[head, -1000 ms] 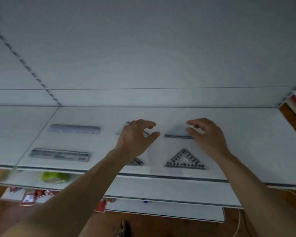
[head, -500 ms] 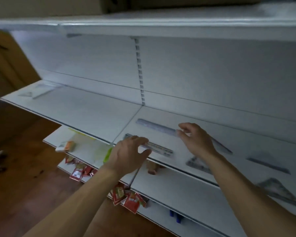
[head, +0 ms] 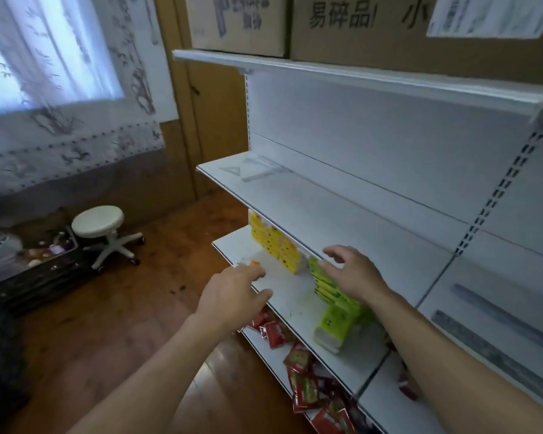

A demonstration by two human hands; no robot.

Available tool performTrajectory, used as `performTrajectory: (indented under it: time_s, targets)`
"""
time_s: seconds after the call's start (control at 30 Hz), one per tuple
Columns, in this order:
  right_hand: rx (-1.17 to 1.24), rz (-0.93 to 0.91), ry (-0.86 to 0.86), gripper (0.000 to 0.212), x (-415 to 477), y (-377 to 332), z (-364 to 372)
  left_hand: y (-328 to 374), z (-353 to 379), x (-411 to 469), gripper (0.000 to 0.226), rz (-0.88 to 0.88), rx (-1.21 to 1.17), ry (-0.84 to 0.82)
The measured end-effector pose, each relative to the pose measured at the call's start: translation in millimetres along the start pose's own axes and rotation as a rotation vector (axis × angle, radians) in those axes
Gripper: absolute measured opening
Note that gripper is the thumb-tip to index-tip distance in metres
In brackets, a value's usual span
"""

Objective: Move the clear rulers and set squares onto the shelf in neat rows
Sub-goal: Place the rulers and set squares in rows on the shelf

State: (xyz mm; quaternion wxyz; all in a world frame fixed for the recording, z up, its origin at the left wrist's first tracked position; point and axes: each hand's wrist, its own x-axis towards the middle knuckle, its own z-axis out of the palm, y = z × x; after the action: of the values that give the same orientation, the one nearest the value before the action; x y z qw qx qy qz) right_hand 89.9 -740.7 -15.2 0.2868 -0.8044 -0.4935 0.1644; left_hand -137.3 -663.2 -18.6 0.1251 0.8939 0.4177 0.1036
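On the far left end of the white shelf lie a clear set square and a clear ruler beside it. At the right edge of the view two clear rulers lie in rows, a back ruler and a front ruler. My left hand hovers in front of the lower shelf, fingers loosely spread, holding nothing. My right hand hangs at the shelf's front edge, fingers relaxed and empty.
Yellow packs and green packs stand on the lower shelf. Red sachets lie on the bottom shelf. Cardboard boxes sit on the top shelf. A white stool and a dark crate stand on the wooden floor at left.
The view has swung left along the shelving. Both hands left the placed set squares and rulers and now hover empty further left, before the lower shelf.
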Motion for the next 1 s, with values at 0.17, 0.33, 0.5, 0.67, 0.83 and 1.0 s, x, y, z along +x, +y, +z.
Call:
performTrajectory:
  time_s: [0.17, 0.33, 0.5, 0.67, 0.83, 1.0]
  targets:
    - [-0.035, -0.041, -0.047, 0.037, 57.2, -28.7, 31.9, -46.9, -2.2, 33.0, 0.044, -0.040, -0.036, 0.013]
    - [-0.050, -0.066, -0.083, 0.039, 138.6, -45.5, 60.6, -91.7, 5.9, 97.4, 0.045, -0.075, -0.049, 0.007]
    - [-0.015, -0.064, -0.096, 0.042, 240.8, -59.2, 81.2, -137.2, 5.1, 190.6, 0.044, -0.094, -0.074, 0.011]
    - [-0.041, -0.071, -0.141, 0.043, 333.3, -77.7, 98.8, -174.9, -5.3, 275.1, 0.044, -0.114, -0.072, 0.008]
    - [-0.038, -0.092, -0.178, 0.044, 394.4, -104.9, 128.5, -202.8, -10.0, 328.2, 0.041, -0.110, -0.119, 0.003]
    - [-0.047, -0.095, -0.183, 0.044, 442.7, -131.5, 157.5, -243.7, -18.3, 373.7, 0.036, -0.101, -0.162, 0.032]
